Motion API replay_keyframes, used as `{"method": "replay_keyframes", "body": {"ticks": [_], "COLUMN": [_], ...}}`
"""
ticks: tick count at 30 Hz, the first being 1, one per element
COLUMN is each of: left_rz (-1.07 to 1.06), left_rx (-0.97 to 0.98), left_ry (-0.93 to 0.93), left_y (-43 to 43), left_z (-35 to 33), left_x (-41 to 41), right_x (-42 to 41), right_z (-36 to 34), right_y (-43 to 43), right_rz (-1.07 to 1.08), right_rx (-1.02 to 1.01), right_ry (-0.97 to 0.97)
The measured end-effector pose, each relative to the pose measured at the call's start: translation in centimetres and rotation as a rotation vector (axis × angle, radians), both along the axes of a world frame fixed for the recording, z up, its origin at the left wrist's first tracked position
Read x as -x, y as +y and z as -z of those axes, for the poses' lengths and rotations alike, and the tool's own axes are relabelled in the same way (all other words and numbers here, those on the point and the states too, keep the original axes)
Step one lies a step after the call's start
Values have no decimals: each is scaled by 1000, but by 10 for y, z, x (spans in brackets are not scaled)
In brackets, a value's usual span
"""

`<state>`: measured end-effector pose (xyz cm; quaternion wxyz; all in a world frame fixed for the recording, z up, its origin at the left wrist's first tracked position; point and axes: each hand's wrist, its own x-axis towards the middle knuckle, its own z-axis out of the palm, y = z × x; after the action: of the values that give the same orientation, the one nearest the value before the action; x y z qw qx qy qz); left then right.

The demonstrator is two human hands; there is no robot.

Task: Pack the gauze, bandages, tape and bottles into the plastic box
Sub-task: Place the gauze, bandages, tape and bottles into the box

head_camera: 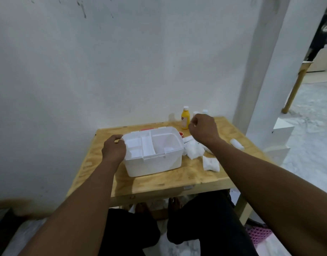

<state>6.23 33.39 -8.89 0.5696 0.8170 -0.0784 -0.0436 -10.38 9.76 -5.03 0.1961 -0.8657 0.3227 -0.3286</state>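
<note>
Plywood bench (pixel 205 174) carries an empty box (pixel 155 163); left hand (pixel 113 151) clasps its end, right hand (pixel 203 129) curled empty beside it. Next: grasp gauze (pixel 194 151).

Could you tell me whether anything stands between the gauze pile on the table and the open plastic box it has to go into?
Nothing visible does. The gauze pile lies on the table right beside the plastic box, whose large compartment on that side is open and looks empty. The right hand hovers above the gauze; the left hand rests at the box's far end.
</note>
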Motion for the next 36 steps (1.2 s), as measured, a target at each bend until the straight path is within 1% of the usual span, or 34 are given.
{"method": "replay_keyframes", "body": {"ticks": [6, 9, 11, 17, 21, 23, 25, 29, 33, 36], "left_rz": [-10, -11, -12, -10, -3, -5, -7, -4, 1, 0], "left_rx": [-8, -9, -10, -2, 3, 4, 6, 13, 2, -2], "left_ry": [-4, -10, -11, -5, -1, 2, 1, -5, -17, -16], "left_y": [-2, -1, -1, -1, -1, -1, 0, 0, 0, 1], "left_z": [1, 2, 2, 2, 1, 1, 1, -1, -3, -3], "left_x": [0, -1, 0, 1, 0, 0, 1, 4, 5, 5], "right_x": [52, 69, 75, 76, 67, 55, 36, -1, -29, -40], "right_z": [35, 50, 57, 64, 54, 41, 23, -11, -29, -28], "right_y": [-54, -66, -72, -76, -71, -63, -48, 1, 59, 88], "right_rz": [350, 416, 419, 450, 469, 394, 261, -29, -287, -417], "right_rx": [-119, -167, -206, -256, -290, -304, -309, -266, -291, -225], "right_ry": [404, 490, 498, 418, 303, 186, 67, -54, -94, -5]}}
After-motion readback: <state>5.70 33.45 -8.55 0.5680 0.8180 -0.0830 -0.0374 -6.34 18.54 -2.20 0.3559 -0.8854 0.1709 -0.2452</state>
